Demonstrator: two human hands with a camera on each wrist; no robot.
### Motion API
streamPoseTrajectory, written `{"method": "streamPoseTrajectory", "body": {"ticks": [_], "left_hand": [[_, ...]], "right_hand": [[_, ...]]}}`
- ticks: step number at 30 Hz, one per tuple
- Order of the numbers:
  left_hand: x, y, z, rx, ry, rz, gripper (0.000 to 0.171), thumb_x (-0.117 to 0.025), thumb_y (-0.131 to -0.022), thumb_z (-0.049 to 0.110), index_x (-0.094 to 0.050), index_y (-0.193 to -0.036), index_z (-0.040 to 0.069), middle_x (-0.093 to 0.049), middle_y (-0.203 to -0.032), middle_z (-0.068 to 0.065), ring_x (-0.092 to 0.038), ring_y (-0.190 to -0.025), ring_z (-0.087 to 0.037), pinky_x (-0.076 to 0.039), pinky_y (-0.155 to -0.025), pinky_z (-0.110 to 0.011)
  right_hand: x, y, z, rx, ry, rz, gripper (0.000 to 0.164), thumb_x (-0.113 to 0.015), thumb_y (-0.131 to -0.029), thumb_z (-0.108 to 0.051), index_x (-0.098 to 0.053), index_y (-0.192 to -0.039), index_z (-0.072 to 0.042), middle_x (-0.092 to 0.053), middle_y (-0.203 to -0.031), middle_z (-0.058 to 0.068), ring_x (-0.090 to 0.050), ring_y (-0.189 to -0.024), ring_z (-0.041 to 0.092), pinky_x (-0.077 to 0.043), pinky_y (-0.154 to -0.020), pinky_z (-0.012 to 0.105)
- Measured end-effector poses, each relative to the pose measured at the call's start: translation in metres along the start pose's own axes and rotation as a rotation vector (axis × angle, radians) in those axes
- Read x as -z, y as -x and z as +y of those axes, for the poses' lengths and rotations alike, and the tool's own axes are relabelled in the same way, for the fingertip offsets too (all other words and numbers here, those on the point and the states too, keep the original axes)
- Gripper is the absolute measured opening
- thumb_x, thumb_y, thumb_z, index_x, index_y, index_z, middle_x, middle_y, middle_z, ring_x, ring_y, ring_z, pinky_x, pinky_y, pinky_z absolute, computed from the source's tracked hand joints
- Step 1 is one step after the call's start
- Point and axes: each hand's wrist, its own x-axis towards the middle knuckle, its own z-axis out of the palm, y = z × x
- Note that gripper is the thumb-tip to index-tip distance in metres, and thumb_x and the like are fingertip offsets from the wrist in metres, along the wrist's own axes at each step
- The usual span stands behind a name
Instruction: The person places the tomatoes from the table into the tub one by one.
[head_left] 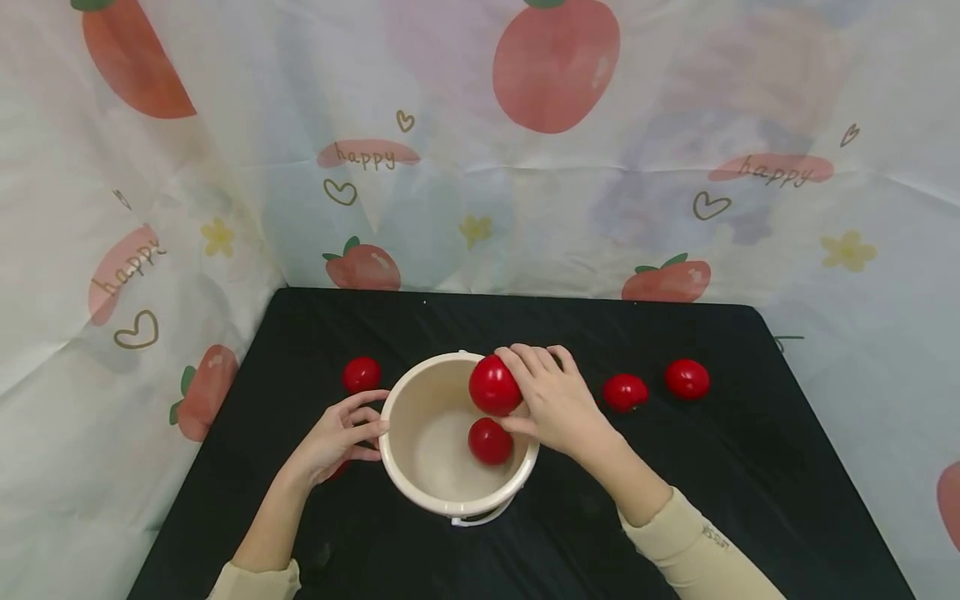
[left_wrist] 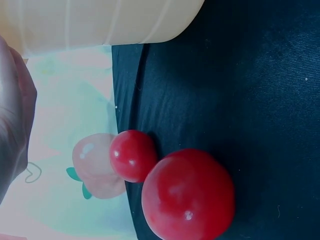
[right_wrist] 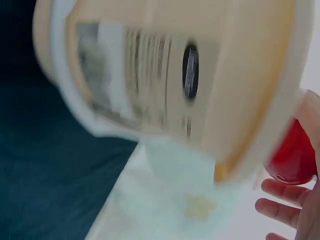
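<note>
A cream bucket (head_left: 459, 505) stands mid-table, its mouth facing up. My left hand (head_left: 345, 433) holds it at the left rim, fingers and thumb against the edge. Over the right side of the opening, my right hand (head_left: 553, 404) grips a shiny red tomato (head_left: 495, 385); this tomato (right_wrist: 292, 157) also shows beside the rim in the right wrist view. Inside the bucket lies another tomato (head_left: 489, 446). Left of the bucket, one tomato (head_left: 362, 375) sits toward the back, while a larger one (left_wrist: 187, 195) is mostly hidden under the left hand in the head view.
To the right of the bucket, one tomato (head_left: 625, 392) and a second tomato (head_left: 687, 379) lie apart on the black tablecloth (head_left: 720, 483). The bucket's handle (head_left: 487, 514) hangs at its front. A printed curtain (head_left: 450, 200) borders the table behind and at the sides.
</note>
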Motion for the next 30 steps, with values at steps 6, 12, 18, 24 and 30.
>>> {"method": "streamPoseTrajectory", "body": {"ticks": [6,12,18,24,30], "left_hand": [[0.000,0.000,-0.001,-0.008,0.003,-0.005,0.059,-0.062,-0.087,0.009,-0.031,-0.136,-0.003,-0.062,-0.086,-0.006,-0.062,-0.070,-0.014,-0.055,-0.069,-0.040],[0.000,0.000,-0.001,-0.013,-0.001,0.000,0.058,-0.061,-0.087,0.009,-0.032,-0.135,-0.003,-0.061,-0.084,-0.005,-0.062,-0.069,-0.015,-0.055,-0.068,-0.039],[0.000,0.001,-0.001,-0.011,-0.002,0.007,0.057,-0.061,-0.087,0.008,-0.032,-0.135,-0.003,-0.062,-0.086,-0.005,-0.063,-0.070,-0.015,-0.055,-0.069,-0.039],[-0.001,0.001,0.000,-0.007,-0.009,0.009,0.058,-0.061,-0.087,0.009,-0.032,-0.135,-0.003,-0.062,-0.085,-0.003,-0.062,-0.070,-0.015,-0.055,-0.069,-0.040],[0.000,0.000,0.000,-0.002,-0.009,0.004,0.058,-0.061,-0.087,0.009,-0.032,-0.135,-0.003,-0.062,-0.085,-0.004,-0.062,-0.070,-0.015,-0.055,-0.069,-0.040]], "right_hand": [[-0.017,-0.015,-0.023,0.082,-0.030,-0.069,0.087,-0.079,-0.060,-0.045,-0.041,-0.131,-0.012,-0.048,-0.124,0.008,-0.045,-0.111,0.023,-0.035,-0.095,0.043],[-0.034,-0.025,-0.036,0.168,-0.011,-0.092,0.082,-0.077,-0.062,-0.043,-0.042,-0.130,-0.012,-0.049,-0.122,0.006,-0.043,-0.113,0.021,-0.033,-0.096,0.043],[-0.049,-0.031,-0.045,0.252,0.098,-0.132,0.080,-0.075,-0.064,-0.047,-0.043,-0.130,-0.015,-0.051,-0.118,0.003,-0.046,-0.107,0.019,-0.036,-0.093,0.038],[-0.060,-0.035,-0.055,0.328,0.212,-0.202,0.078,-0.073,-0.066,-0.052,-0.042,-0.131,-0.019,-0.052,-0.115,0.000,-0.048,-0.103,0.017,-0.036,-0.092,0.034],[-0.064,-0.040,-0.063,0.404,0.337,-0.266,0.080,-0.070,-0.066,-0.057,-0.041,-0.132,-0.022,-0.052,-0.113,-0.002,-0.048,-0.102,0.015,-0.036,-0.091,0.032]]}}
